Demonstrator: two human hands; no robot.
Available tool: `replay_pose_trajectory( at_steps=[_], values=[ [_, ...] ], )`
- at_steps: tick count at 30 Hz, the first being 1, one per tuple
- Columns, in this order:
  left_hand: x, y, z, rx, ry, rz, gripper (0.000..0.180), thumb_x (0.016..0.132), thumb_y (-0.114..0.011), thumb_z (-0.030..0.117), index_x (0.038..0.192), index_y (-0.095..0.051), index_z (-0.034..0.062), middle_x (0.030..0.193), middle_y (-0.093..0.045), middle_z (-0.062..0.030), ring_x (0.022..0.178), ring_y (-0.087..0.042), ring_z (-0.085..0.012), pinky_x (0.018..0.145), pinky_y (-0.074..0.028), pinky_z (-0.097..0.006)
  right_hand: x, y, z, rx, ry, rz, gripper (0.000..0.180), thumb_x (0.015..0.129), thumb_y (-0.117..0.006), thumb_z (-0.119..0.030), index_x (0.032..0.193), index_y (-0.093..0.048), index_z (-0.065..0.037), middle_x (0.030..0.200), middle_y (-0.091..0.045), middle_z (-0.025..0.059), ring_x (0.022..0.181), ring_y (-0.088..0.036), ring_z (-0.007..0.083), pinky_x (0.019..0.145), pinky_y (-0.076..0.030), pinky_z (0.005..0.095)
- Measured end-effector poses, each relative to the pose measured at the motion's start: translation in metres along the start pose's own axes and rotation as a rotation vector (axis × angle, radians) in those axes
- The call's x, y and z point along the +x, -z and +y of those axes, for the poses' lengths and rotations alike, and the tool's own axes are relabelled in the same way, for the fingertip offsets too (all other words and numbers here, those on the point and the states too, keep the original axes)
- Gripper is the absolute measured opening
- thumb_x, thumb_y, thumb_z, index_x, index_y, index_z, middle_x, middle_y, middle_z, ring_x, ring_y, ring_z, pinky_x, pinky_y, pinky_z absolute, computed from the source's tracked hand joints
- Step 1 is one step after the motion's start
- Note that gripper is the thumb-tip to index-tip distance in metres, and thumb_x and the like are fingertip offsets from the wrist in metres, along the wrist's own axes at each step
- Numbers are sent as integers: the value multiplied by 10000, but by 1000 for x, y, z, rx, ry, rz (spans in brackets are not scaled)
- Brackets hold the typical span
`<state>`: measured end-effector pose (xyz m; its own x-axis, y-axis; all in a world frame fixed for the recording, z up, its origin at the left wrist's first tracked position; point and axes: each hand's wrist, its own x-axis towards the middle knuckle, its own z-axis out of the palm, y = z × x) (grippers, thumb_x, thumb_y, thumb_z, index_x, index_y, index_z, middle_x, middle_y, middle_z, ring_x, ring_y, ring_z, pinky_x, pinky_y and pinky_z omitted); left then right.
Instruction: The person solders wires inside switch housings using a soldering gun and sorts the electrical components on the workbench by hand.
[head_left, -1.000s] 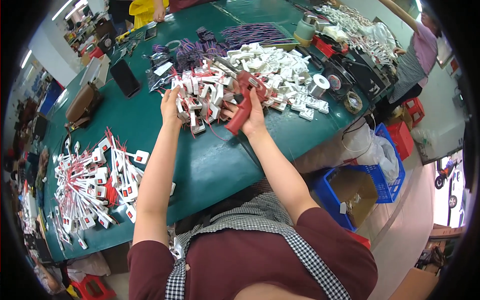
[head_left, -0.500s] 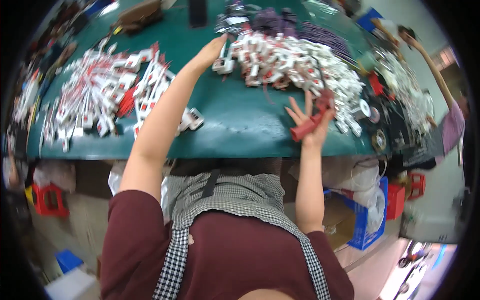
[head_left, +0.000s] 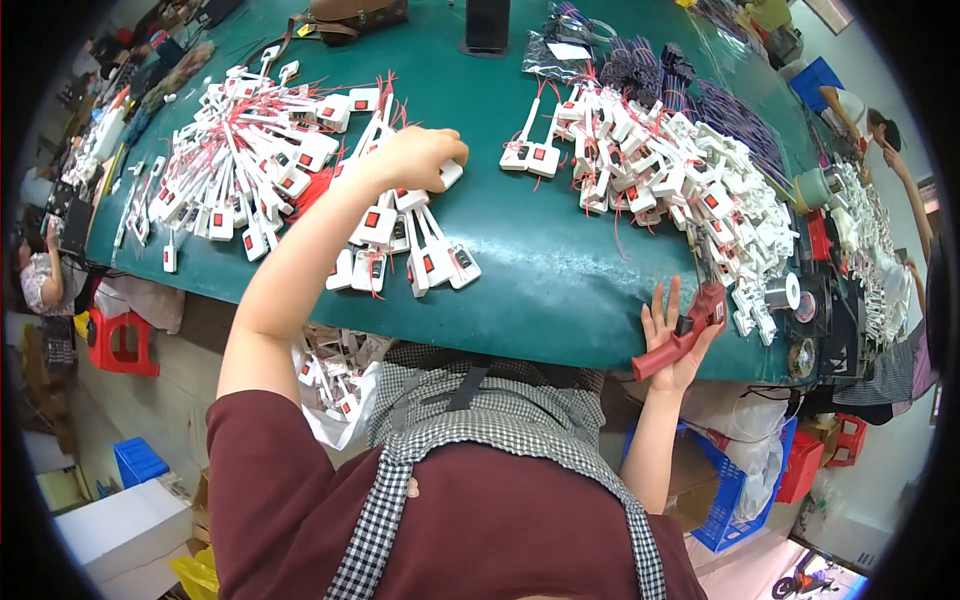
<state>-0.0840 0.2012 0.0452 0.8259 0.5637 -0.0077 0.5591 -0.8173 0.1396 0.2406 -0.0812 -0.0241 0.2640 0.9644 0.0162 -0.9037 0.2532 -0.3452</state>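
Left hand (head_left: pixel 425 160): closed over white switch parts (head_left: pixel 400 235), now shifted left of the green table (head_left: pixel 560 270) centre.
Right hand (head_left: pixel 675 335): fingers spread, red tool (head_left: pixel 685 335) loosely held at table's near edge, drawn back from right pile (head_left: pixel 680 170).

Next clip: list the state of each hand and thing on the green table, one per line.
Left hand: closed on white parts in the left pile.
Right hand: fingers spread, holding red tool.
Red tool: at table edge.
Left pile: spread, tangled.
Right pile: heaped, untouched.
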Motion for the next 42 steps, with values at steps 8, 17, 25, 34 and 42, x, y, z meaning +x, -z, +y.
replay_pose_trajectory(
  at_steps=[8,17,25,34,42],
  values=[
    [-23,-12,65,-226,29,505,267,677,-655,46,870,-472,27,859,-529,-112,790,-554,-289,653,-445,-360,0,1,-1,-109,48,94,710,788,-575,-474,1365,-233,-238,1420,-224,130,1288,-246,331,1018,-286,514],
    [-47,-60,178,-965,260,372,225,735,-581,-32,948,-528,17,1048,-569,-154,921,-574,-306,786,-469,-328,2,-7,-1,-89,-8,86,730,780,-583,-481,1364,-231,-222,1415,-213,151,1298,-202,373,1013,-286,539],
    [-7,-42,156,-200,-185,323,230,655,-603,41,882,-621,78,974,-554,-55,895,-519,-229,766,-437,-333,-18,-44,43,143,-224,117,637,764,-542,-560,1318,-345,-315,1452,-154,54,1284,-16,506,923,-162,733],
    [3,-37,153,162,-472,266,180,663,-552,138,841,-563,110,867,-518,-23,857,-531,-186,750,-440,-302,0,-50,77,173,-327,88,679,796,-478,-572,1349,-259,-243,1420,-240,62,1253,-199,495,912,-257,690],
    [13,-37,151,164,-550,284,90,660,-566,139,733,-563,87,796,-489,-19,791,-527,-161,714,-443,-288,2,-45,74,174,-297,66,687,775,-503,-588,1350,-260,-302,1441,-162,82,1265,-120,515,923,-212,714]
  ],
)
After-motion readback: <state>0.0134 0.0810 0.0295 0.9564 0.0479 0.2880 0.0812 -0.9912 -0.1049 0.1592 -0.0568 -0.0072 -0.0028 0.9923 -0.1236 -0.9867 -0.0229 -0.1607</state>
